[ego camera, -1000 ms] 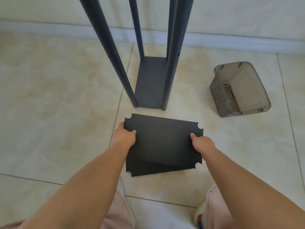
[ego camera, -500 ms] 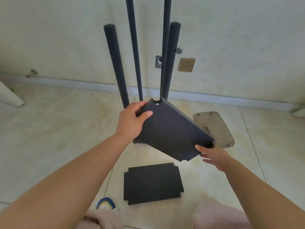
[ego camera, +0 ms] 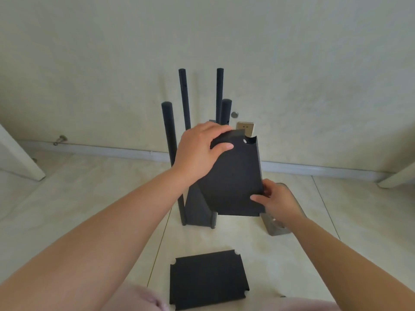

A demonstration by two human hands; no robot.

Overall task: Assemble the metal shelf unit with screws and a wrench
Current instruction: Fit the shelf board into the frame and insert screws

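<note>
A dark metal shelf frame stands on the tiled floor: several upright posts (ego camera: 166, 129) rise from a bottom shelf (ego camera: 195, 209). I hold a black shelf panel (ego camera: 235, 176) with notched corners tilted steeply in front of the posts. My left hand (ego camera: 197, 151) grips its upper left corner. My right hand (ego camera: 276, 198) pinches its lower right edge. A second black panel (ego camera: 207, 278) lies flat on the floor near my knees.
A grey translucent plastic bin (ego camera: 275, 228) sits on the floor right of the frame, mostly hidden behind my right hand. A wall socket (ego camera: 246, 126) and the baseboard (ego camera: 101, 149) lie behind. A small screw (ego camera: 283, 296) lies on the floor at the lower right.
I lifted the top panel off the floor stack and raised it to the posts, turning it more upright. The view rose, now showing the post tops.
</note>
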